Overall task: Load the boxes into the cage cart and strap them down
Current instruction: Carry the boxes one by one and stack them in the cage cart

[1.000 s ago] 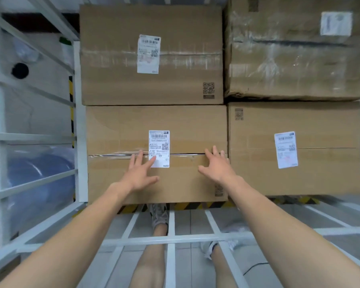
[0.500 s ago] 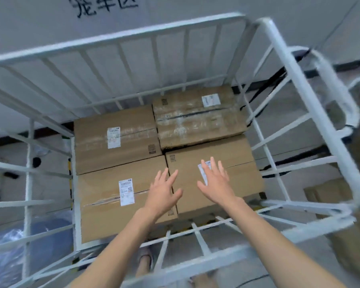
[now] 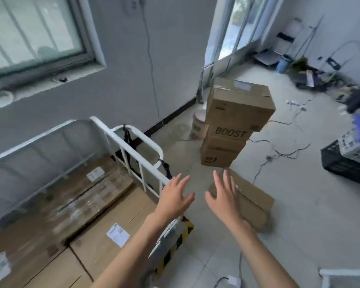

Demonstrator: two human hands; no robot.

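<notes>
The left hand and right hand have left the loaded boxes inside the cage cart. They now reach toward the flat box on the floor, right of the cart. Each grip is wide and empty. Loading likely continues.

Both bare forearms reach up and forward from the bottom of the view, side by side. The left hand is spread flat, back to the camera, its fingers just beside the near end of the white cart rail; whether they touch it cannot be told. The right hand hangs farther right of that rail, fingers straight and splayed, holding nothing.
</notes>
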